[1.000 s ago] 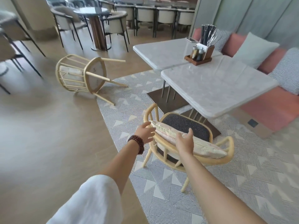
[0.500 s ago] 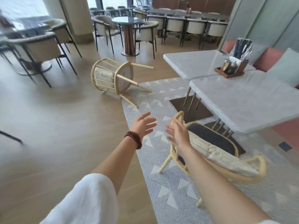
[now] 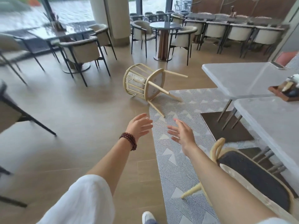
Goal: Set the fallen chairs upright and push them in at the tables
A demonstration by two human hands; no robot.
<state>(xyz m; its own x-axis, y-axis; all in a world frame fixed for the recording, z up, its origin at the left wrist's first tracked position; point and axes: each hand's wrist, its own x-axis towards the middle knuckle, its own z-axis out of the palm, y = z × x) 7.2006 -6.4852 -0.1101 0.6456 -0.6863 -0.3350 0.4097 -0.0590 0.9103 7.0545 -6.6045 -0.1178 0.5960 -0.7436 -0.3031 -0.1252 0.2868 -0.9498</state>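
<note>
My left hand [image 3: 139,126] and right hand [image 3: 182,133] are spread, holding nothing, extended toward the fallen chair [image 3: 145,82]. It lies on its side at the rug [image 3: 174,159] edge, legs toward me: likely first handholds.

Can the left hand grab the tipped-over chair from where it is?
Probably not yet. The left hand is open in mid-air, short of the fallen chair. Only bare floor and rug lie between, so nothing blocks a step closer.
</note>
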